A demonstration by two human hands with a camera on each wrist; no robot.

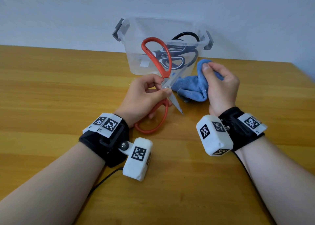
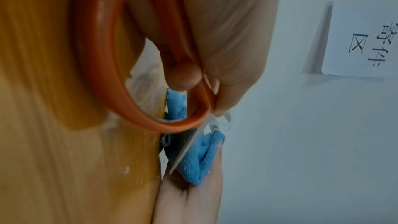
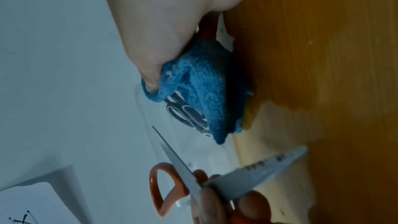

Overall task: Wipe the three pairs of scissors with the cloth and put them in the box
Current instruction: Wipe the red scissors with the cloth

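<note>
Fingers point(image 1: 167, 92) pinch red scissors point(image 1: 157, 61) pivot.

Left hand point(image 2: 226, 40) pinching orange scissors point(image 2: 96, 74) at the pivot, blue cloth point(image 2: 193, 164) behind blade, wooden table point(image 2: 43, 142)

Wooden table point(image 1: 51, 88) against a plain pale wall point(image 1: 68, 11).

A wooden table point(image 1: 51, 91) with yellow-brown grain fills the lower head view from nine o'clock across to three. Behind it, toward twelve o'clock, rises a pale wall point(image 1: 68, 11). A white paper sign point(image 2: 364, 40) with printed characters hangs at the left wrist view's two o'clock.
</note>
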